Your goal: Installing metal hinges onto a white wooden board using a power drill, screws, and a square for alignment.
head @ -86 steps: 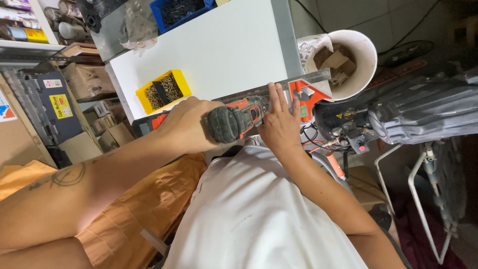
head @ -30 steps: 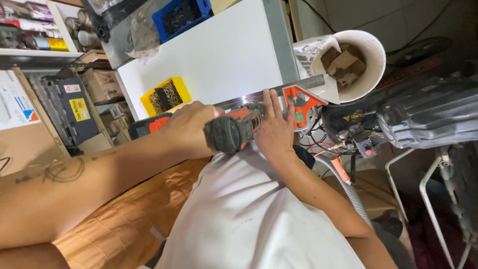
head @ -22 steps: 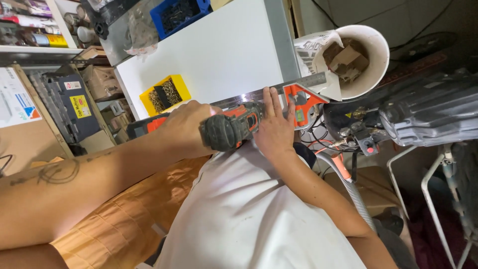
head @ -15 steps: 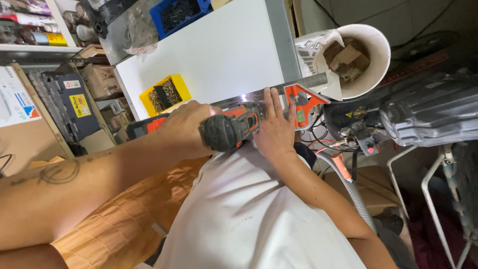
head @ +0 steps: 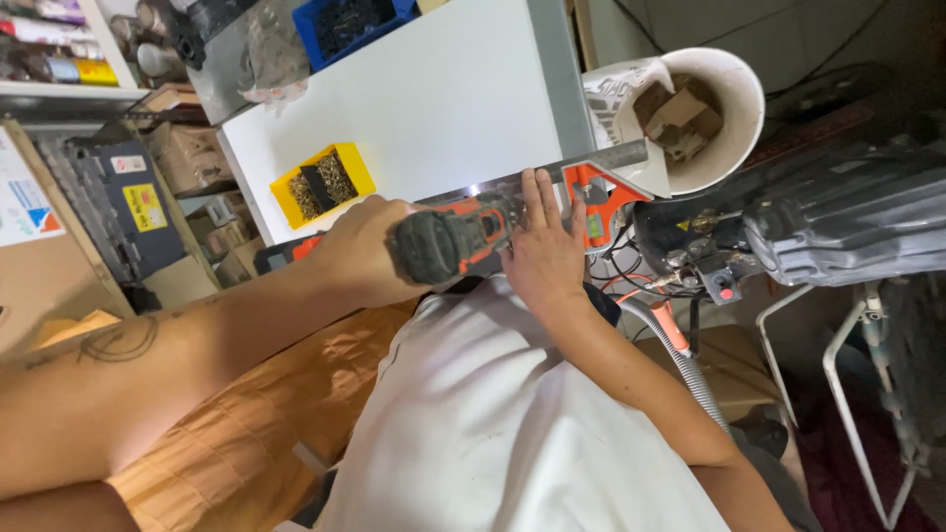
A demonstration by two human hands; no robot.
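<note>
My left hand (head: 360, 251) is wrapped around an orange and dark grey power tool (head: 448, 239), whose front end sits at the near edge of a white panel (head: 434, 99). Beside the tool, my right hand (head: 542, 256) lies flat, fingers spread. It presses on the panel edge and on a metal ruler (head: 601, 160) with an orange square head (head: 596, 209). The tool's tip is hidden between my hands.
A yellow bin of screws (head: 320, 182) rests on the panel; a blue bin (head: 350, 20) stands at its far end. A white bucket of cardboard scraps (head: 734, 118) is to the right. Shelves with boxes are on the left, and a hose (head: 680, 355) and cables lie lower right.
Both hands keep the same hold on the tool and the ruler. Only the view shifts slightly.
</note>
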